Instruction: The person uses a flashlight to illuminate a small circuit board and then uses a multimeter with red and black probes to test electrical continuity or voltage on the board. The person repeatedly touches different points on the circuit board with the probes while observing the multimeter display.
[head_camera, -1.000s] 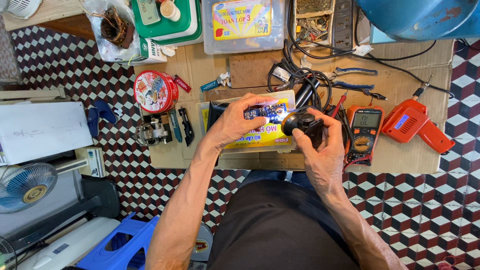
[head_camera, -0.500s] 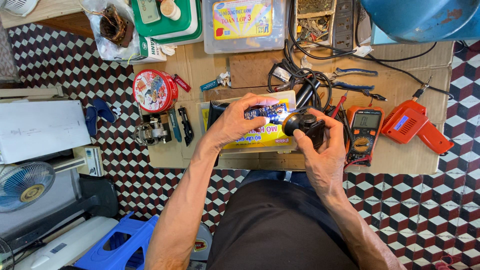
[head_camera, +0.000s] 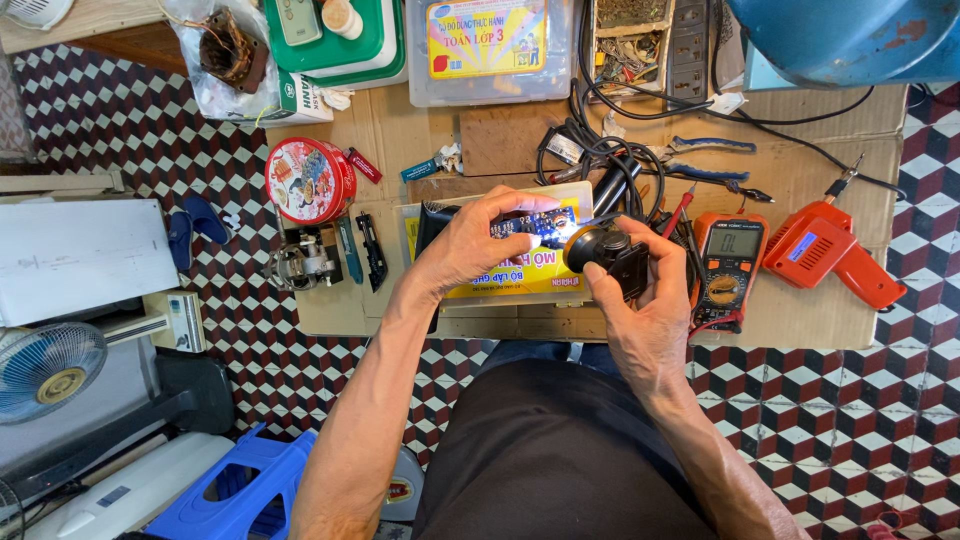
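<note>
Over cardboard bench (head_camera: 420, 140), left hand (head_camera: 470, 245) gripping circuit board (head_camera: 530, 228), right hand (head_camera: 645, 310) round black lamp (head_camera: 605, 255)

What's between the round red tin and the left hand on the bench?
Head view: a black utility knife and a slim blue tool lie on the cardboard between the round red tin and the left hand.

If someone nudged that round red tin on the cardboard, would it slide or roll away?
The round red tin lies flat on its base, so it would probably slide, not roll. Its lid looks smooth, perhaps slippery. Weight is unclear; contents are hidden.
</note>
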